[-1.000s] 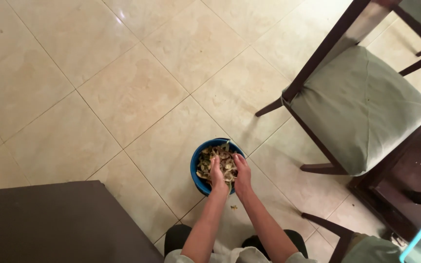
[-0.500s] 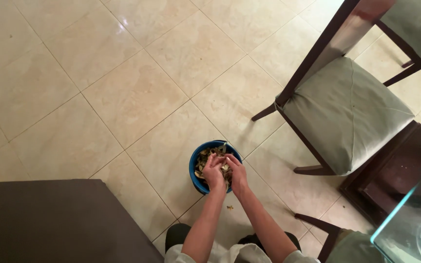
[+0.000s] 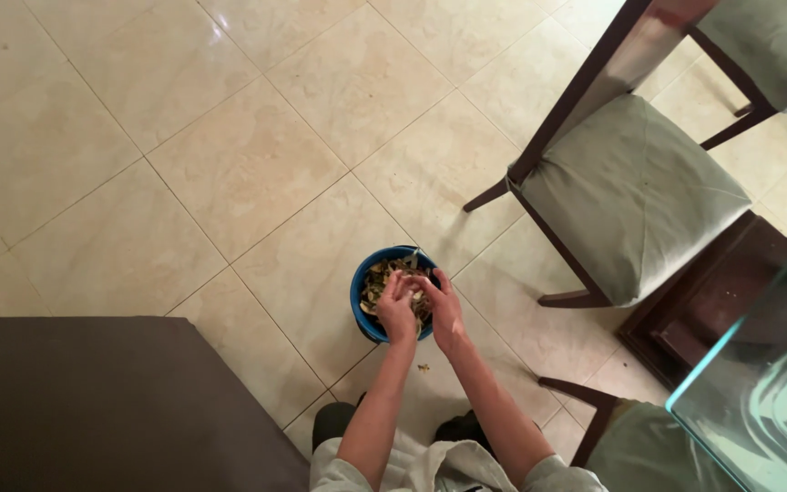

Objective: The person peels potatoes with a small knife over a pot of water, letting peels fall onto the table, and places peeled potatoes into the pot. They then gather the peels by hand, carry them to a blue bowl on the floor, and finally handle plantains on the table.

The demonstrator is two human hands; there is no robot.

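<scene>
A round blue bowl (image 3: pixel 360 281) stands on the tiled floor in front of me, filled with brownish and pale peelings or scraps. My left hand (image 3: pixel 397 308) and my right hand (image 3: pixel 444 307) are both over the bowl, close together, fingers curled. Something small and pale seems pinched between them, but it is too small to name. A metal utensil handle (image 3: pixel 414 257) sticks up at the bowl's far rim. One small scrap (image 3: pixel 423 368) lies on the floor between my forearms.
A dark wooden chair with a grey-green cushion (image 3: pixel 630 191) stands to the right. A glass tabletop corner (image 3: pixel 758 383) juts in at lower right over another chair seat (image 3: pixel 630 451). A dark brown surface (image 3: pixel 111 401) fills the lower left.
The view has shifted, bringing the glass table corner into sight at lower right. My hands have stayed over the bowl, drawing slightly closer together.
</scene>
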